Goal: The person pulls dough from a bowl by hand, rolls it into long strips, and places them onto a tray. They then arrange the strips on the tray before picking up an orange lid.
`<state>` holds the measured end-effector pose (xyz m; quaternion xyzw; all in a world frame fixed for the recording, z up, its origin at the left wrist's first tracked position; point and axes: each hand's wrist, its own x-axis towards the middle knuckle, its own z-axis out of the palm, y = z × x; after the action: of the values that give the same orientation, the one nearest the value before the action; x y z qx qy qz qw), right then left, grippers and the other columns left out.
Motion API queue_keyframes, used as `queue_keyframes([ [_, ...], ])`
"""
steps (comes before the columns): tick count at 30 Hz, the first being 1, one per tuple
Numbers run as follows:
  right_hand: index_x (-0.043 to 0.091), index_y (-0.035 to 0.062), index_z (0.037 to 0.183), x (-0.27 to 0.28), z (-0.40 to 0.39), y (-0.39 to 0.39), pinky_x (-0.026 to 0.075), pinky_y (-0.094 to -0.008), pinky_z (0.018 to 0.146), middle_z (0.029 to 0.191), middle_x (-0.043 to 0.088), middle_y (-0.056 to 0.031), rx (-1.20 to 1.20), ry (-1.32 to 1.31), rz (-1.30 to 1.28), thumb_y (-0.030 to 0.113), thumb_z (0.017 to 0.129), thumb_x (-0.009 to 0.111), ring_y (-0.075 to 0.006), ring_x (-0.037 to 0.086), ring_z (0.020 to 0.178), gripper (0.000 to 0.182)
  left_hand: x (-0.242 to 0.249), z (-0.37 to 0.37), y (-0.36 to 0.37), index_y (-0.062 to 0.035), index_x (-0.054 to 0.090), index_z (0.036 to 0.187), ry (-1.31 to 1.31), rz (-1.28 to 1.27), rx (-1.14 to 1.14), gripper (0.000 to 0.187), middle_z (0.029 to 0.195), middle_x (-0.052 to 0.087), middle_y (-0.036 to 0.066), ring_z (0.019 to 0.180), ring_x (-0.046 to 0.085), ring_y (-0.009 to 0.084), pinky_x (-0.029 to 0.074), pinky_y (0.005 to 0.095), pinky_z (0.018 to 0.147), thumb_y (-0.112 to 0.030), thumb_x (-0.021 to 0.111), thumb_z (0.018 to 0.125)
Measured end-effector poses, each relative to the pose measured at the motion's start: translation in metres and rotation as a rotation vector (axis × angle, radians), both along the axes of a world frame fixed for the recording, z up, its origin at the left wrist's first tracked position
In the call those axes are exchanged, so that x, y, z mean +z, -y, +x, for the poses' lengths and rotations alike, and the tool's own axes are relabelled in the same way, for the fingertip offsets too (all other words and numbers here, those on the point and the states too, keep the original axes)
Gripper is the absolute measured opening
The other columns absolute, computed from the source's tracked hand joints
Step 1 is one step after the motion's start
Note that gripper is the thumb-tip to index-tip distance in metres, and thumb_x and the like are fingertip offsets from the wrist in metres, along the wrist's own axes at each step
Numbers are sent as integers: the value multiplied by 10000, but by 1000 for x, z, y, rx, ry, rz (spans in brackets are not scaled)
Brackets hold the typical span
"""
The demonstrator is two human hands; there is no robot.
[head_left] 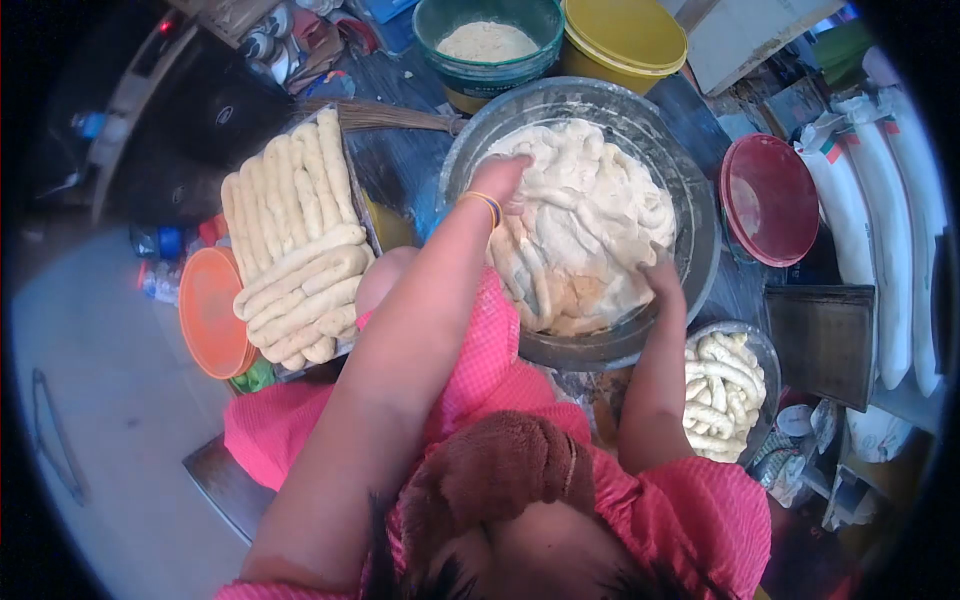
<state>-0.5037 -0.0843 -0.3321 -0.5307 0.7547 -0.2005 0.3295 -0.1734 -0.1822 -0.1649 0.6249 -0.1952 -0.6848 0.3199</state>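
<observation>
A large grey metal bowl (703,205) holds a big mass of pale dough (590,215). My left hand (503,181), with a yellow bangle at the wrist, presses into the dough's far left side, fingers sunk in it. At the dough's near right edge, my right hand (661,274) grips it with the fingertips buried. A tray of long dough rolls (297,250) lies to the left of the bowl. A smaller bowl of short dough rolls (727,386) stands at the near right, beside my right forearm.
Behind the big bowl stand a green bucket of flour (487,42) and a yellow lidded bucket (625,34). A red lid (768,197), a dark tray (826,340) and white sacks (900,220) are on the right. Orange lids (208,312) lie at the left.
</observation>
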Motion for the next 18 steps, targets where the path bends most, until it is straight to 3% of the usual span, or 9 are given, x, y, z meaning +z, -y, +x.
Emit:
queue_keyframes([
  [1, 427, -2, 1208, -18, 0, 0, 447, -370, 819, 1051, 543, -200, 189, -322, -212, 169, 741, 640, -311, 541, 954, 542, -17, 3, 4, -48, 482, 1173, 199, -123, -196, 523, 1143, 481, 188, 995, 531, 314, 487, 455, 726, -367, 595, 774],
  [2, 411, -3, 1231, -22, 13, 4, 376, -383, 905, 1142, 494, -215, 101, -240, -174, 189, 726, 644, -331, 463, 1065, 588, -27, 4, 4, -26, 495, 1166, 398, -241, -392, 542, 1180, 461, 205, 1029, 518, 324, 472, 454, 775, -374, 596, 762],
  [3, 395, -4, 1254, -26, 34, 10, 306, -396, 991, 1233, 444, -230, 12, -159, -137, 208, 711, 648, -352, 385, 1176, 635, -25, 0, 0, -26, 495, 1166, 398, -237, -396, 542, 1180, 461, 205, 1029, 518, 324, 472, 454, 775, -374, 596, 762],
  [5, 348, 2, 1295, -39, 74, 11, 270, -421, 1019, 1318, 362, -226, 135, -268, -123, 267, 721, 639, -361, 335, 1222, 696, -7, -10, -13, 17, 510, 1148, 997, -418, -824, 586, 1230, 420, 249, 1085, 488, 348, 415, 401, 891, -403, 583, 746],
  [6, 314, 26, 1318, -39, 100, 7, 230, -456, 1031, 1359, 295, -218, 239, -303, -109, 305, 729, 627, -360, 289, 1253, 723, 2, -13, -14, 34, 487, 1175, 942, -353, -941, 640, 1253, 395, 275, 1132, 448, 368, 355, 350, 957, -436, 561, 747],
  [11, 171, 170, 1397, -24, 103, 34, 68, -631, 1002, 1449, 81, -184, 546, -541, 102, 446, 816, 491, -371, 108, 1327, 718, 2, -14, -13, 32, 468, 1203, 848, -356, -1051, 666, 1258, 401, 271, 1143, 441, 363, 351, 354, 962, -436, 571, 742],
  [14, 246, 198, 1380, -20, 101, 48, 55, -643, 993, 1449, 102, -170, 323, -597, 24, 424, 808, 501, -349, 110, 1331, 667, -1, -8, -9, 39, 462, 1207, 827, -344, -1022, 673, 1242, 425, 270, 1148, 440, 355, 344, 354, 966, -432, 575, 740],
  [16, 246, 138, 1378, -26, 113, 52, 50, -623, 1005, 1444, 95, -192, 9, -589, -214, 412, 812, 503, -350, 119, 1328, 679, -4, -9, -6, 42, 463, 1204, 810, -339, -986, 671, 1229, 442, 269, 1149, 442, 350, 342, 354, 967, -429, 577, 740],
  [18, 222, 64, 1374, -32, 138, 33, 55, -585, 1024, 1441, 94, -208, 149, -405, -228, 402, 808, 513, -360, 118, 1326, 721, -5, -12, -6, 47, 461, 1204, 856, -380, -970, 668, 1208, 465, 268, 1145, 449, 345, 346, 351, 963, -422, 580, 743],
])
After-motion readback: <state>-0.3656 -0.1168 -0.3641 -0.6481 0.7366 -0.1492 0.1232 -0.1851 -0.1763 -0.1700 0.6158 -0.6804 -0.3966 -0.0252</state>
